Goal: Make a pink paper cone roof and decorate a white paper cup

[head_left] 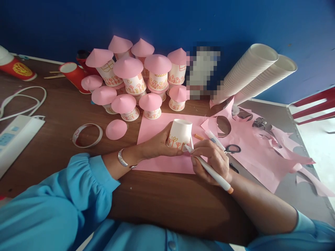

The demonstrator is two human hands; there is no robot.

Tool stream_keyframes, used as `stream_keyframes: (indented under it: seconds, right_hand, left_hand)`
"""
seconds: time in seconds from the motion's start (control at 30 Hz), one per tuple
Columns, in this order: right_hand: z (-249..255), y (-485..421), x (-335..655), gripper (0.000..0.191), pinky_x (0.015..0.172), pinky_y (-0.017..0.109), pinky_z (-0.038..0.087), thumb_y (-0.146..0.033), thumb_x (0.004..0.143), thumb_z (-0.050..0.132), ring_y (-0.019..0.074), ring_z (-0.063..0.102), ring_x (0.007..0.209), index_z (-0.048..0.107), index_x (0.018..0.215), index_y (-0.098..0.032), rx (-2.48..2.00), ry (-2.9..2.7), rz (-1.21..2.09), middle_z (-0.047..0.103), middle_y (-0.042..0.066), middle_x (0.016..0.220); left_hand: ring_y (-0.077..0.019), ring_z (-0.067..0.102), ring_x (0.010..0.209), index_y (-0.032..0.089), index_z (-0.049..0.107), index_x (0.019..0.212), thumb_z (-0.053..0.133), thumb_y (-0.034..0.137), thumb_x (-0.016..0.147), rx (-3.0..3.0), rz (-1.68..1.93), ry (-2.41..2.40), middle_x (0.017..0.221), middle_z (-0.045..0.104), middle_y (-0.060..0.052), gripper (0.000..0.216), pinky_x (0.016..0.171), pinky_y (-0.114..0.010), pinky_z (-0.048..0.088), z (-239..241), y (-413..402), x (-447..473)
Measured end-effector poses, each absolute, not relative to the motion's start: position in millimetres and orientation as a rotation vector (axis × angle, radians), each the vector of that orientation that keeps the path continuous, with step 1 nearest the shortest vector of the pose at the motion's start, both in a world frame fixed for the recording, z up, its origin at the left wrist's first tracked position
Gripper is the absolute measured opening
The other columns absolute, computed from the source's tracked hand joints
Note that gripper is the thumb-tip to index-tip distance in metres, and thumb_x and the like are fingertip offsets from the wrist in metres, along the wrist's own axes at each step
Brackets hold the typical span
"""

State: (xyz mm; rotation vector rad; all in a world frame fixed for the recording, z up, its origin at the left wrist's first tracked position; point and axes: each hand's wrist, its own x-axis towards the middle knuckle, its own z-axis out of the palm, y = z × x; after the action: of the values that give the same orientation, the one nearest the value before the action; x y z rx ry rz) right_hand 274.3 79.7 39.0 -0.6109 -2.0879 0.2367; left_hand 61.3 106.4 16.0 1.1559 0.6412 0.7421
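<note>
My left hand is wrapped round a white paper cup, which stands upside down over a pink paper sheet. Orange and red flowers are drawn around the cup's lower part. In my right hand is a white marker with an orange end; its tip touches or nearly touches the cup's side. Behind the sheet stand several decorated cups with pink cone roofs. A loose pink cone lies left of the sheet.
Left are a tape roll, a power strip with a white cable, and red cups. To the right lie pink paper scraps, scissors and an orange marker cap. Tall stacks of white cups lean against the blue wall.
</note>
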Motion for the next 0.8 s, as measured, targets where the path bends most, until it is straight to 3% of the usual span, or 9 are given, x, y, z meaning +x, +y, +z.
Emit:
stream_keyframes:
  seconds: [0.53,0.8]
  right_hand:
    - [37.5,80.3,271.5,0.023,0.056,0.029,0.056,-0.006,0.086,0.061,0.0173,0.068,0.065,0.061,0.104,-0.019,-0.594,-2.049,0.247,0.067,0.003,0.078]
    - [40.0,80.3,272.1,0.022,0.053,0.030,0.056,-0.007,0.088,0.059,0.0172,0.067,0.064,0.060,0.104,-0.022,-0.598,-2.069,0.241,0.066,0.002,0.078]
  left_hand:
    - [-0.0212,0.061,0.100,0.025,0.048,0.130,0.089,0.036,0.076,1.198,0.756,0.655,0.112,0.063,-0.006,0.068,0.081,-0.034,0.052,14.5,106.8,60.3]
    - [-0.0254,0.067,0.109,0.024,0.047,0.131,0.087,0.032,0.080,1.184,0.747,0.591,0.119,0.069,-0.009,0.065,0.084,-0.036,0.053,17.6,107.0,61.8]
